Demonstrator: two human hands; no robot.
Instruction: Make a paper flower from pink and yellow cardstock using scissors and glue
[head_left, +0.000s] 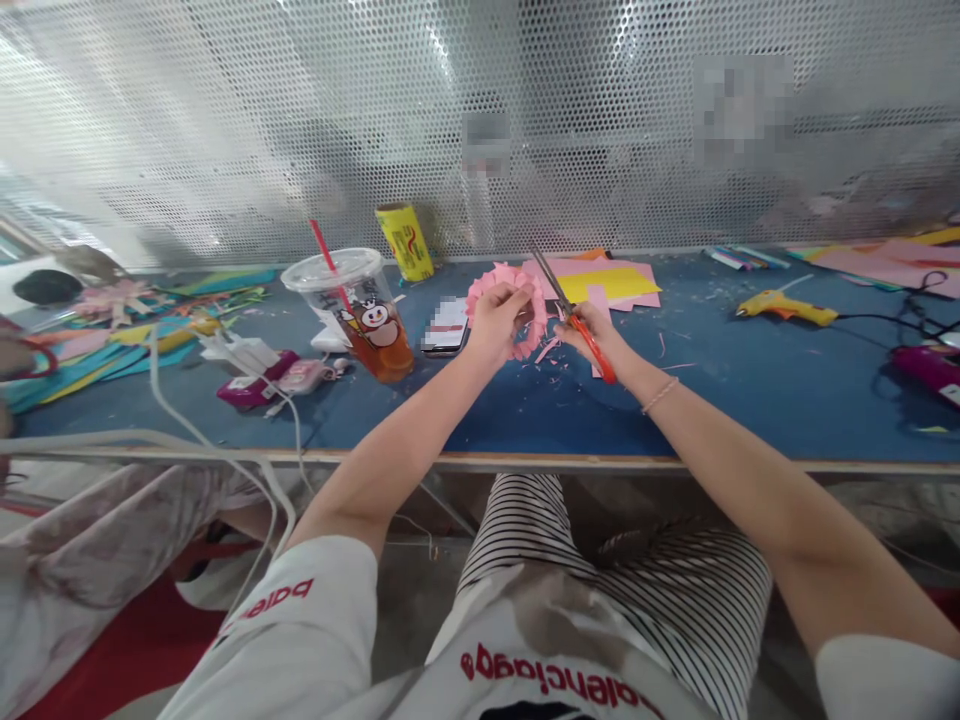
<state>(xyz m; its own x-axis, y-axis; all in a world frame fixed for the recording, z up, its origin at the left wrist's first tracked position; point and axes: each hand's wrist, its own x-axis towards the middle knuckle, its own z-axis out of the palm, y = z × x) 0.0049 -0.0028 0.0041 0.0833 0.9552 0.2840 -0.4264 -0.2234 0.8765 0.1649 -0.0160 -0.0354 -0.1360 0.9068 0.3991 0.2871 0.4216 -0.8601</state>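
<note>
A round pink paper piece [531, 335] with a cut, fringed edge is pinched in my left hand [501, 318], above the blue table. My right hand [589, 338] is closed on scissors [596, 350] with red handles. Their metal blades point up and away, just right of the pink paper. Behind my hands lie yellow paper [611, 284] and pink sheets [646, 299]. Small pink scraps are scattered on the table below the fringed piece.
A plastic cup of brown drink [382, 345], a phone [447, 326] and a yellow can [406, 243] stand or lie left. A yellow glue gun [787, 307] lies right. White cables and a purple power strip [251, 385] are left, near another person.
</note>
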